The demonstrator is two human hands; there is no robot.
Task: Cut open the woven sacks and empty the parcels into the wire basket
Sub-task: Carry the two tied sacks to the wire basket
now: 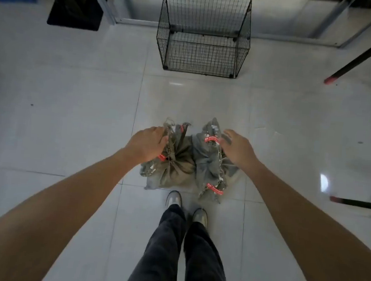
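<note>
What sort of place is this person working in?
Probably a parcel depot or storeroom: tied woven sacks on a tiled floor, a wire basket, and metal rack uprights behind.

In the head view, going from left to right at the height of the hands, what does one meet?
Left hand → left woven sack → right woven sack → right hand.

- The pale tiled floor [71, 109] is carrying everything.
- The left sack [178, 164] and right sack [207, 162] are lying touching, just beyond the person's shoes [174, 198].
- The wire basket [202, 53] is standing well beyond them.
</note>
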